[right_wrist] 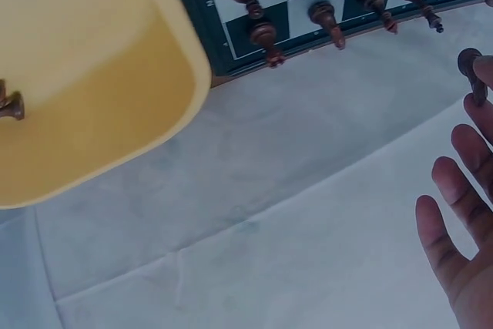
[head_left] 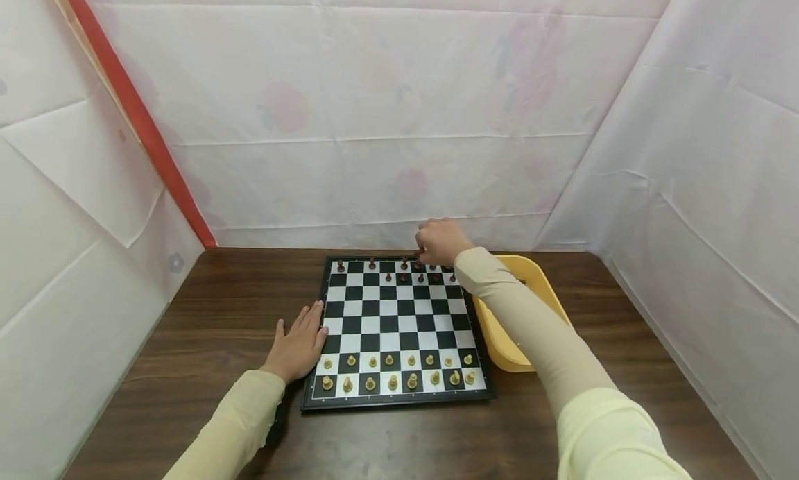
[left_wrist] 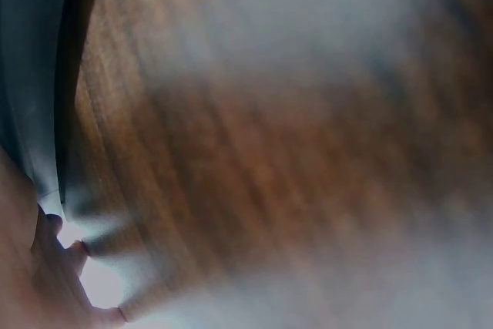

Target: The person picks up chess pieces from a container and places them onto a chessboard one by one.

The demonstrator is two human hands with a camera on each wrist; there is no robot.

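Head view: your right hand (head_left: 440,241) is at the board's (head_left: 399,331) far edge, near its right corner.
Right fingers: pinching a dark piece (right_wrist: 470,67) at the tips.
Left hand (head_left: 298,348): flat, fingers straight, on the table (head_left: 206,306) against the board's left edge.
Piece: light, hard, smooth, likely tippy; grip its narrow stem.
Tub (head_left: 499,341): beside the board's right edge.
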